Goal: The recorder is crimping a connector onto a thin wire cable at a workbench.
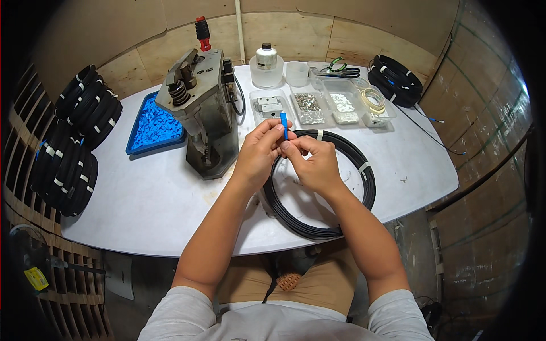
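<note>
Your left hand [259,150] pinches blue connector [283,125] upright, long axis vertical; right hand [315,162] pinches cable just below it.

Both hands' fingers [272,132] pinch a small blue sleeve [283,124] above the black cable coil [364,170].

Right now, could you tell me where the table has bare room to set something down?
The widest bare patch is the near left of the white table, bordered by the blue tray, the press and the near edge. A smaller patch lies right of the cable coil. The far edge is crowded with clear containers.
</note>
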{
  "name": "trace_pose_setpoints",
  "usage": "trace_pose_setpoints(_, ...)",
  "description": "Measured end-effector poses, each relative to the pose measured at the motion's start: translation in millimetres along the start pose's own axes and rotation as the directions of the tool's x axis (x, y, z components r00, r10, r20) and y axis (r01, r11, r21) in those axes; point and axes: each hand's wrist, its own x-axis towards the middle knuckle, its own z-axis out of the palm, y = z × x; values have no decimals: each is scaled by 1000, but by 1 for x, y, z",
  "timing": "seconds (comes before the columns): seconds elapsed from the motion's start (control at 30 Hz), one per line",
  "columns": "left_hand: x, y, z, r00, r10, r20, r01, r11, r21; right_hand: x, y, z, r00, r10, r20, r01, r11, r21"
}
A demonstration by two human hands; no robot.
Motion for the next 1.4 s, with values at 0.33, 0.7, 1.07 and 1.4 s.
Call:
trace_pose_setpoints(0.33, -1, 3, 1, 1000, 0, -4, 0, 1000, -14, 1, -6, -4, 996, 58, 63, -55, 997, -51)
trace_pose_setpoints(0.7, -2, 4, 1, 999, 19, 34, -18, 999, -35, 0, -5, 0, 1000, 21, 14, -21, 1000, 13)
trace_pose_setpoints(1.07, -1, 0, 1, 998, 38, 54, -38, 999, -6, 0, -6, 0, 1000, 27, -2, -27, 998, 60)
trace_pose_setpoints(1.4, -3, 3, 4, 998, 50, 24, -49, 999, -14, 1, -9, -3, 998, 37, 45, -38, 999, 24)
